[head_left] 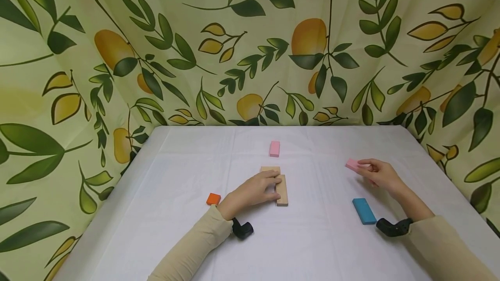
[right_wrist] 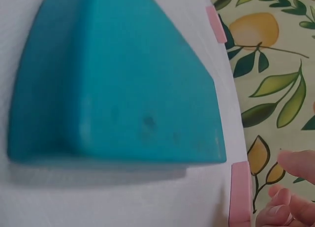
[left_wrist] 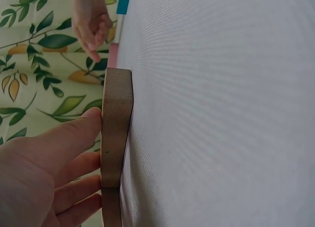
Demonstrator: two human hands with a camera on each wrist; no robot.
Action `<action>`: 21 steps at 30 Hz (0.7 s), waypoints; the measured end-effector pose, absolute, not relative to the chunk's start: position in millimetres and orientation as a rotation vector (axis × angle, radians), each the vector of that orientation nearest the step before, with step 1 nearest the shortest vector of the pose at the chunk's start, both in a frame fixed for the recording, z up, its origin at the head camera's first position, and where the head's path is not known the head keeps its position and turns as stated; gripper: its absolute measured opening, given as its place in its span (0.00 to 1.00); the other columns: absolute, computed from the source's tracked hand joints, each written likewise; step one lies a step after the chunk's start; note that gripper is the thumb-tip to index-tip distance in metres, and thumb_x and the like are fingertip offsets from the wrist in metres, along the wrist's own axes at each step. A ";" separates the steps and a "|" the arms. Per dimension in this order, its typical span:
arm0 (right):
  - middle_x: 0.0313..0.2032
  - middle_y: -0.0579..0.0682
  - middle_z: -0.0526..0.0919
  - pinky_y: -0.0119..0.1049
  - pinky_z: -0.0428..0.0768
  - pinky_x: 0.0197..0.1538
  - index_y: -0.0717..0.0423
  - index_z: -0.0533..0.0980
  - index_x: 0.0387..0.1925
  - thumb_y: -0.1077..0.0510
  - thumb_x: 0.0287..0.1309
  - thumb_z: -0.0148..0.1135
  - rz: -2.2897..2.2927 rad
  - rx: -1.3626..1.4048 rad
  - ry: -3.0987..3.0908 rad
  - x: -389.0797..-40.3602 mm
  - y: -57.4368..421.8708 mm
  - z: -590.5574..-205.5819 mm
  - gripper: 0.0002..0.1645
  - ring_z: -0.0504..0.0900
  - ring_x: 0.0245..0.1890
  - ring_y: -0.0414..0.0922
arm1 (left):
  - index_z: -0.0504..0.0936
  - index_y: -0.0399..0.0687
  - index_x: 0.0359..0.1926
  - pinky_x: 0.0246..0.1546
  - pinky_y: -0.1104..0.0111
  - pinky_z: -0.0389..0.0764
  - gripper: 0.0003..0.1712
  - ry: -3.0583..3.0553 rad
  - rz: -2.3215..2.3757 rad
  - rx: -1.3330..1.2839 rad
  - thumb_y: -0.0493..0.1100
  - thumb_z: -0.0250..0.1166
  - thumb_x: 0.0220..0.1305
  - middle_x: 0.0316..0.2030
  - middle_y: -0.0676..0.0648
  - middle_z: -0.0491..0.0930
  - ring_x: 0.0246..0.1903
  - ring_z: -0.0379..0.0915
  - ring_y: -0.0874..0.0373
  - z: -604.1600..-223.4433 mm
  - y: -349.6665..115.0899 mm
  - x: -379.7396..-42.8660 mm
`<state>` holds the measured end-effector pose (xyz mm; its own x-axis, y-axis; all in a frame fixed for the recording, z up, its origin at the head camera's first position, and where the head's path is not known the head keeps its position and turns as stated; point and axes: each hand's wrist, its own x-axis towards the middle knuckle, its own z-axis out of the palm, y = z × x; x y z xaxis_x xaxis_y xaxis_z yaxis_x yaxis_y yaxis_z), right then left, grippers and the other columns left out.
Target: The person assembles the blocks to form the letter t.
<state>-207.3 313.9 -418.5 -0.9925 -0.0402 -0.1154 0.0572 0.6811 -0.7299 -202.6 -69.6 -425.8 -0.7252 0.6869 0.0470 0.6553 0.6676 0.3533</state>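
My left hand (head_left: 254, 189) rests its fingertips on top of natural wooden blocks, its thumb and fingers fairly straight. One wooden block (head_left: 282, 192) lies lengthwise at the right, and another wooden block (head_left: 270, 168) sticks out behind the hand, mostly covered by it. In the left wrist view the thumb touches the near wooden block (left_wrist: 116, 118). My right hand (head_left: 382, 175) hovers over a pink block (head_left: 353, 165), fingers loosely bent. From the right wrist, a gap shows between the fingers and that pink block (right_wrist: 240, 192).
A second pink block (head_left: 274, 148) lies at the back middle. A blue block (head_left: 364, 211) is in front of the right hand, near the black wrist camera (head_left: 393, 227). An orange block (head_left: 213, 199) sits beside the left wrist. A patterned curtain (head_left: 250, 47) borders the white table (head_left: 187, 164).
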 end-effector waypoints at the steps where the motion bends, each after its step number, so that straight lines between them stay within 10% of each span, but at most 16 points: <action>1: 0.24 0.45 0.70 0.29 0.68 0.22 0.71 0.65 0.62 0.48 0.66 0.57 -1.208 0.019 2.770 -207.3 314.6 -419.2 0.35 0.68 0.19 0.37 | 0.75 0.42 0.62 0.70 0.59 0.66 0.30 2.786 0.532 1.126 0.52 0.65 0.63 0.68 0.43 0.69 0.70 0.64 0.50 -425.6 -69.5 -202.5; 21: 0.25 0.43 0.69 0.29 0.67 0.26 0.72 0.63 0.63 0.45 0.63 0.59 -1.164 0.130 2.760 -209.6 333.4 -427.9 0.40 0.67 0.23 0.36 | 0.74 0.44 0.64 0.70 0.59 0.66 0.31 2.780 0.504 1.084 0.53 0.64 0.63 0.68 0.44 0.69 0.70 0.63 0.51 -421.3 -69.7 -199.7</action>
<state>-209.6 333.4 -427.9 -0.9860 0.0239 -0.1649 0.1348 0.6961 -0.7051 -199.7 -69.7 -421.3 -0.7374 0.6754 0.0130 0.6370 0.6888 0.3460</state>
